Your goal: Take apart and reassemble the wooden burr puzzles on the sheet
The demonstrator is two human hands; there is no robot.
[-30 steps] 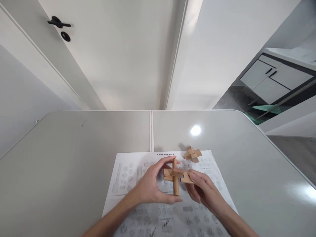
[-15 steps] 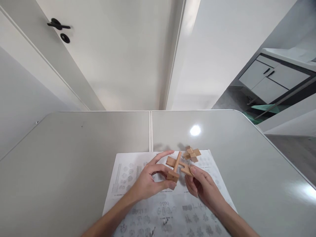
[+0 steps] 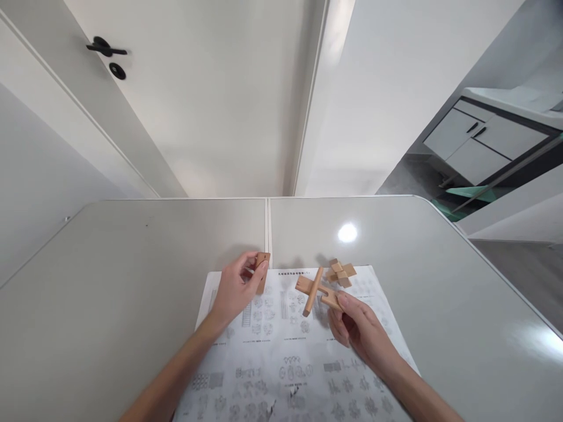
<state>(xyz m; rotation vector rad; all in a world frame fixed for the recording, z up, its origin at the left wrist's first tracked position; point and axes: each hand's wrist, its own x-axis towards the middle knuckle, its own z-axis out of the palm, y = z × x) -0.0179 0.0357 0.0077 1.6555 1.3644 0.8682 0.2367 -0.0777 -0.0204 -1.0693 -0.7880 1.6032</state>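
Observation:
Between the thumb and fingers of my left hand (image 3: 240, 285) is a small wooden puzzle block (image 3: 263, 275), held upright near the sheet's top left edge. My right hand (image 3: 358, 322) pinches the end of a notched wooden puzzle piece (image 3: 331, 297). A thin wooden rod (image 3: 313, 292) crosses that piece, its lower end pointing toward me. Just beyond my right hand rests an assembled wooden puzzle (image 3: 341, 273) of several interlocked pieces. Under both hands lies a printed sheet (image 3: 272, 351) with rows of small diagrams.
The grey table (image 3: 109, 305) has a seam running from its far edge toward the sheet. A white door with a black handle (image 3: 105, 47) stands beyond it. A white cabinet (image 3: 488, 132) is at the far right.
My left hand has moved left and away from me with the block, which has come apart from the rod's near end. My right hand still holds the notched piece in nearly the same spot.

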